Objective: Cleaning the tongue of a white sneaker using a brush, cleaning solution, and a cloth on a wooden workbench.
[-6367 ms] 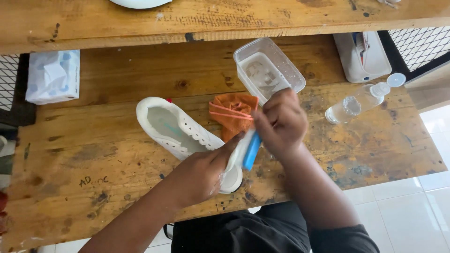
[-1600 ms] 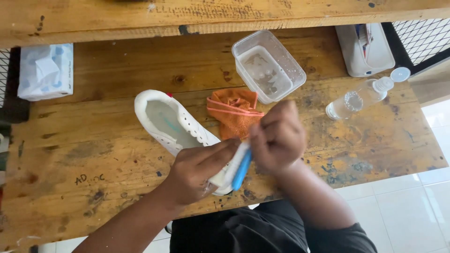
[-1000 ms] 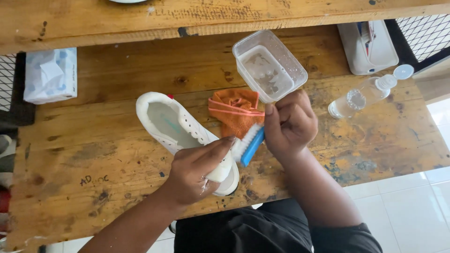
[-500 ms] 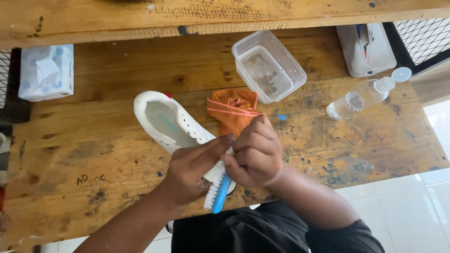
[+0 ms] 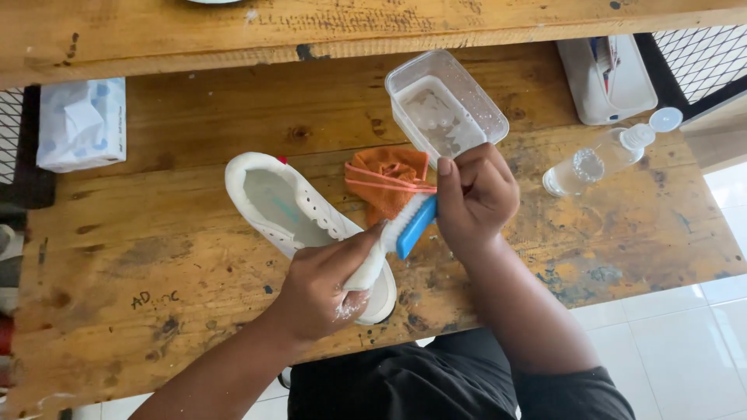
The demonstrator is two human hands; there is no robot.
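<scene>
While your left hand [image 5: 323, 292] clamps the white perforated slip-on shoe [image 5: 299, 222] lying just below the clear plastic water tub [image 5: 482, 97], keep your right hand's [image 5: 475, 198] fingers closed around the blue-backed scrubbing brush [image 5: 410, 223], bristles flat against the toe.

worn wooden table [image 5: 140, 257], white tiled floor [image 5: 685, 358]
</scene>
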